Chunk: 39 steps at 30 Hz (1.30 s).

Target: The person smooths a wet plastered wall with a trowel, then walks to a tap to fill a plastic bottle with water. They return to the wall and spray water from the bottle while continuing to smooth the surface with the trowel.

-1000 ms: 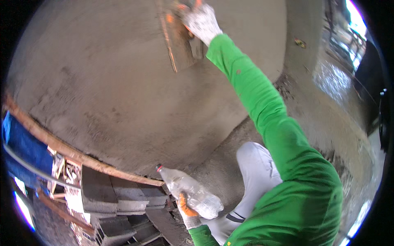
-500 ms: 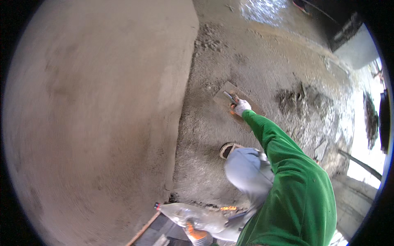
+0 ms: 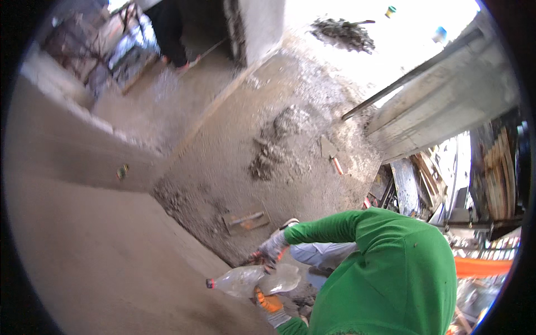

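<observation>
A clear plastic bottle [image 3: 237, 281] with a red cap lies tilted on its side in the air by the wall's foot, its cap end to the left. My left hand [image 3: 270, 304], in a grey and orange work glove, is closed round its lower side. My right hand [image 3: 272, 249], gloved alike, is at the bottle's upper side with its fingers apart, and one fingertip seems to touch the plastic. A rectangular plastering float [image 3: 245, 218] with a bar handle lies on the wet mortar floor beyond my right hand.
A smooth plastered wall [image 3: 128, 245] stands close on the left. Mortar heaps [image 3: 279, 151] and a pointed trowel [image 3: 329, 149] with a red-and-white handle lie farther out. A dark bar [image 3: 413, 75] leans beside a concrete block [image 3: 446, 111]. Another person's legs [image 3: 167, 33] show at the far left.
My right hand has let go of the float, which now rests on the floor, and has come to the bottle. The view has turned to the right. My left hand keeps the bottle.
</observation>
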Each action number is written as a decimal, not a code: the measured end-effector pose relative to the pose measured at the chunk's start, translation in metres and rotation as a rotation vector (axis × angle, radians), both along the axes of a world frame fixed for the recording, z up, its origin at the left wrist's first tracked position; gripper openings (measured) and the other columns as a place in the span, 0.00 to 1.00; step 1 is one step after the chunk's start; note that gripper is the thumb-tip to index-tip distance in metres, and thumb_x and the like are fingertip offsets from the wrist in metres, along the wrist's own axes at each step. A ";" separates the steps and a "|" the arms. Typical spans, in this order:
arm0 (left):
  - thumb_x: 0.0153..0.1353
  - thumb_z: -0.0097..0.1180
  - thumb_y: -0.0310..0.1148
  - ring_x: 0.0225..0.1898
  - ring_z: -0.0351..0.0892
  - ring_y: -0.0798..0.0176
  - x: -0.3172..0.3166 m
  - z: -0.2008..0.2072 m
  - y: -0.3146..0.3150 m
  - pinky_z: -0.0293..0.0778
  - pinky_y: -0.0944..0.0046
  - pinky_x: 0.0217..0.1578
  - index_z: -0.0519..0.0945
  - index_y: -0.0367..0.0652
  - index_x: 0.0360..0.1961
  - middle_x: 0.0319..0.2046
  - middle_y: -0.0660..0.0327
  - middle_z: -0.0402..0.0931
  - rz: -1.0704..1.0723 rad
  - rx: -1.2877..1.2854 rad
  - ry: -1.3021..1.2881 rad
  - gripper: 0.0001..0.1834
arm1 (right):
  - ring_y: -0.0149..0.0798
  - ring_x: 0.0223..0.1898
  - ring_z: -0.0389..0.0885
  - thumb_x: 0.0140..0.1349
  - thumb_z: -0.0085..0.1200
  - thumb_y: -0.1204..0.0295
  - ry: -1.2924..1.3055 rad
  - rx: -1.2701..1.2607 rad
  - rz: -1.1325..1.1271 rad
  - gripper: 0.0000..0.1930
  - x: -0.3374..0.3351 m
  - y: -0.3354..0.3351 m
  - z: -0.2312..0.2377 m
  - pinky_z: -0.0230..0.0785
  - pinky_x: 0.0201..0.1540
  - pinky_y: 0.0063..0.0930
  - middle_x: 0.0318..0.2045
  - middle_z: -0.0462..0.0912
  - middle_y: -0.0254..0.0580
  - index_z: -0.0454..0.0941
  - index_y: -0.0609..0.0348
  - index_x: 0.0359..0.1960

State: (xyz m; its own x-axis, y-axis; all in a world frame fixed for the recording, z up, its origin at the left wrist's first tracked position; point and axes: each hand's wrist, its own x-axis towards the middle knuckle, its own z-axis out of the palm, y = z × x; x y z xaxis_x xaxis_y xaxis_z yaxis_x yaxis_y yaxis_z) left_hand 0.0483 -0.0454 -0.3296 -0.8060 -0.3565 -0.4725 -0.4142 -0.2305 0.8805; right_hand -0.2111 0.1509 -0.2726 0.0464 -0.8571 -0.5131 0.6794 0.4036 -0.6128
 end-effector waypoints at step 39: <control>0.68 0.60 0.39 0.35 0.81 0.67 -0.607 0.225 0.584 0.78 0.66 0.32 0.76 0.40 0.56 0.43 0.58 0.81 -1.116 -0.098 0.094 0.20 | 0.48 0.50 0.83 0.46 0.72 0.56 0.763 1.086 -1.573 0.43 -0.063 0.682 0.235 0.74 0.52 0.38 0.48 0.83 0.55 0.66 0.54 0.65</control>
State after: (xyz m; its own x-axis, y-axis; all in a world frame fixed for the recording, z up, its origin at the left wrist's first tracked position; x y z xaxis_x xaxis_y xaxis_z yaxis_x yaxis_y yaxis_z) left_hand -0.5590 0.5382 -0.1041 -0.7284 0.5546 -0.4022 -0.2760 0.2997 0.9132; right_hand -0.2745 0.8331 -0.0376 -0.6918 0.6635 -0.2849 0.5100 0.1696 -0.8433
